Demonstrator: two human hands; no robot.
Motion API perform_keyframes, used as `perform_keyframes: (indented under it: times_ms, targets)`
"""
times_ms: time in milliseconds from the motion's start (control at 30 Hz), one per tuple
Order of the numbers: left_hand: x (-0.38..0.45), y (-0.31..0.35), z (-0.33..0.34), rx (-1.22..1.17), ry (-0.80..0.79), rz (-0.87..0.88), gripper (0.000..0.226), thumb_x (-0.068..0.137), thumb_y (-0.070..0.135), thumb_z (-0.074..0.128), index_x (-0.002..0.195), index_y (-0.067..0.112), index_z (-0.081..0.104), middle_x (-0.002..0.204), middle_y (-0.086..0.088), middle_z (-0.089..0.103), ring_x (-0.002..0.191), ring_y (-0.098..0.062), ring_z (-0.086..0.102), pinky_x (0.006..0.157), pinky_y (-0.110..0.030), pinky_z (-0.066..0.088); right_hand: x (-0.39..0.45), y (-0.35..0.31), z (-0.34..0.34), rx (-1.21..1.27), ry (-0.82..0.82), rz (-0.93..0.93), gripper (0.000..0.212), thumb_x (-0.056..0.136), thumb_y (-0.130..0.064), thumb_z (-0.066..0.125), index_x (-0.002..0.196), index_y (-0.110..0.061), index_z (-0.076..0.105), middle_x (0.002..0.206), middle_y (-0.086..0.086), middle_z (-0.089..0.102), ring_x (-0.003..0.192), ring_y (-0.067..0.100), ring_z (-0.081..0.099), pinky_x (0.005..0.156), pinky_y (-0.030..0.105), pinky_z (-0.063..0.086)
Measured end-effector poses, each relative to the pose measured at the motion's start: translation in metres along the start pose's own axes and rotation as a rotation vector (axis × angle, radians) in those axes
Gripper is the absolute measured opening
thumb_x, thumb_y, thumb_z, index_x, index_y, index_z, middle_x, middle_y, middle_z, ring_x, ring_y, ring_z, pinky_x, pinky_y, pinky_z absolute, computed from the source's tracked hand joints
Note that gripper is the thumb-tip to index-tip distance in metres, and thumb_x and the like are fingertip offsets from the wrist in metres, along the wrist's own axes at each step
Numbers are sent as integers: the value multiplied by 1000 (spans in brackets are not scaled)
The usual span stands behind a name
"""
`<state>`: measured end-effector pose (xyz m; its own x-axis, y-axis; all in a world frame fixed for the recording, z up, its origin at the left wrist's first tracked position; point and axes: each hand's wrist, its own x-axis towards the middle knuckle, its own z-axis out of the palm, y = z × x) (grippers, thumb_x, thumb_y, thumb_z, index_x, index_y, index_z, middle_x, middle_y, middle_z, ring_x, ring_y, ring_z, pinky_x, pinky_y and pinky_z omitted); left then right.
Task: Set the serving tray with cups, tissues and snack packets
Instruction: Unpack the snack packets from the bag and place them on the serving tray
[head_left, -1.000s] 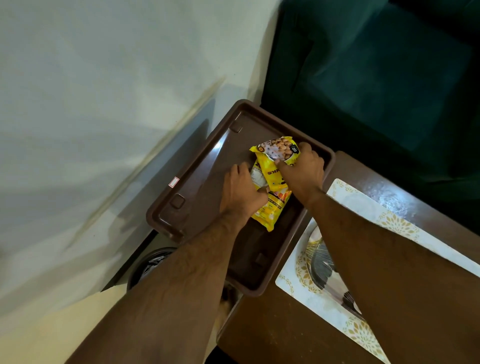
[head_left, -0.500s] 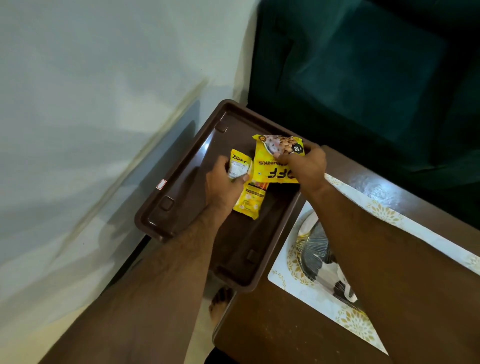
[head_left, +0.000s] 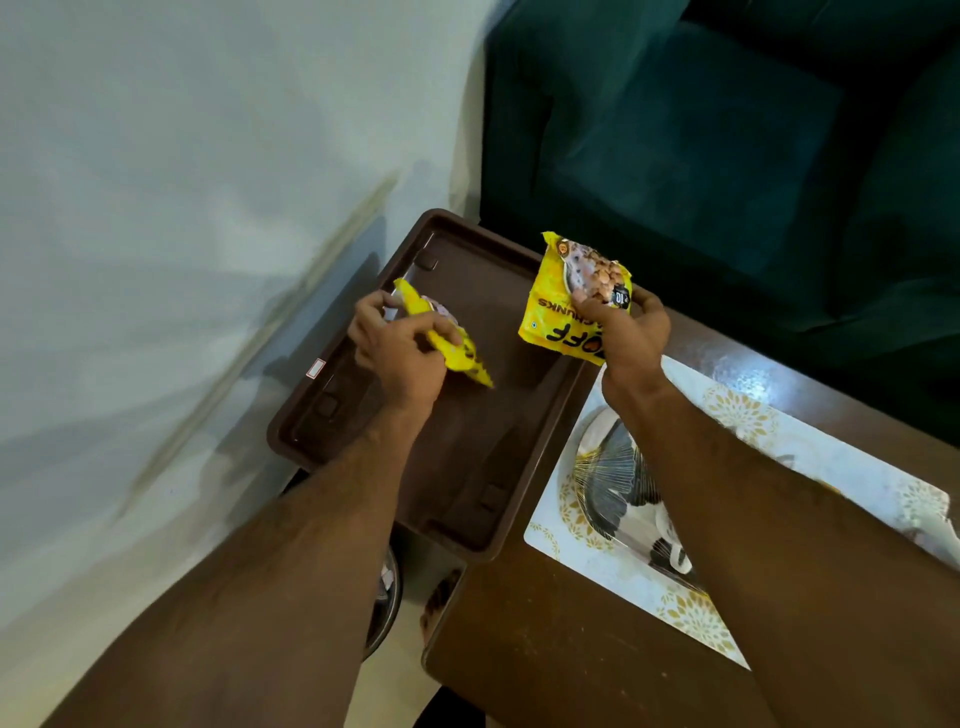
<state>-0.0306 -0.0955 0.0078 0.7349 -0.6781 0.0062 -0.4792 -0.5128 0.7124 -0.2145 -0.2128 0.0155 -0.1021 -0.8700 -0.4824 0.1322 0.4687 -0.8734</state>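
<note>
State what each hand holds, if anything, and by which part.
The left hand pinches a yellow snack packet around its middle. The right hand grips a second yellow packet by its right edge.

Dim indoor lighting, cool greenish cast; soft arm shadows across the pale floor (head_left: 156, 260) at left; specular glare on the glossy table (head_left: 737, 371) edge and a faint sheen inside the tray (head_left: 467, 540); dark sofa (head_left: 701, 156) underexposed, detail lost; wide-angle stretching of forearms toward lower corners; slight softness overall.
</note>
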Motion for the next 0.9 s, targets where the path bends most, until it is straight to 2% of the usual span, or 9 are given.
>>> perform_keyframes:
  times_ms: [133, 200, 300, 367, 433, 533, 667, 800, 900]
  targets:
    - [-18, -40, -10, -176, -175, -20, 44, 72, -19, 64, 76, 23, 78, 119, -13, 47, 118, -31, 54, 105, -23, 40, -8, 8, -5, -34, -64, 22, 69, 70, -2, 88, 127, -10, 51, 117, 12, 70, 99, 30, 73, 72, 39, 62]
    - [-25, -48, -12, -300, -220, -124, 47, 76, -21, 60, 85, 22, 78, 120, -11, 59, 114, -31, 62, 101, -27, 49, -11, 13, -5, -54, -102, 34, 66, 70, -1, 87, 122, -16, 50, 116, 12, 70, 93, 27, 73, 60, 31, 59]
    - [-30, -55, -14, -668, -187, -403, 54, 75, -26, 42, 97, 14, 72, 119, -21, 69, 108, -40, 68, 81, -44, 62, -14, 19, -7, -61, -141, 61, 71, 67, -1, 88, 125, -17, 51, 118, 12, 70, 87, 25, 74, 56, 29, 58]
    - [-30, -58, -17, -823, -126, -554, 50, 73, -19, 42, 103, 14, 63, 111, -17, 70, 96, -36, 69, 59, -35, 60, -18, 20, -8, -67, -171, 95, 79, 60, -6, 90, 130, -12, 54, 115, 12, 72, 85, 27, 76, 63, 36, 61]
    - [-29, -56, -15, -846, -54, -624, 29, 88, -2, 52, 111, 17, 50, 105, -12, 67, 83, -26, 68, 52, -29, 56, -21, 22, -10, -73, -202, 123, 77, 53, -10, 88, 125, -10, 60, 103, 12, 77, 81, 29, 77, 65, 41, 62]
    - [-24, -48, -1, -729, 30, -645, 51, 86, 18, 77, 111, 18, 32, 111, -15, 61, 91, -29, 67, 68, -39, 58, -25, 26, -13, -86, -257, 134, 60, 56, -6, 88, 113, -8, 68, 93, 13, 79, 81, 33, 77, 67, 48, 63]
    - [-19, -35, 16, -471, -60, -643, 92, 67, 0, 88, 134, 9, 27, 123, -8, 55, 103, -23, 61, 85, -35, 55, -29, 30, -15, -100, -271, 120, 48, 66, -1, 87, 109, -12, 68, 88, 6, 80, 79, 27, 78, 60, 37, 61]
    - [-17, -22, 28, -587, -45, -665, 71, 68, -9, 80, 130, 5, 51, 125, -15, 67, 107, -32, 69, 88, -49, 60, -31, 27, -27, -78, -293, 94, 56, 66, -4, 89, 117, -9, 65, 91, 6, 80, 80, 26, 78, 59, 34, 60]
    - [-19, -3, 29, -664, -87, -582, 73, 68, -14, 76, 134, 11, 55, 124, -13, 69, 109, -33, 69, 87, -51, 61, -30, 18, -42, -72, -288, 63, 59, 66, -12, 92, 119, -10, 66, 100, 10, 79, 89, 30, 77, 73, 48, 64]
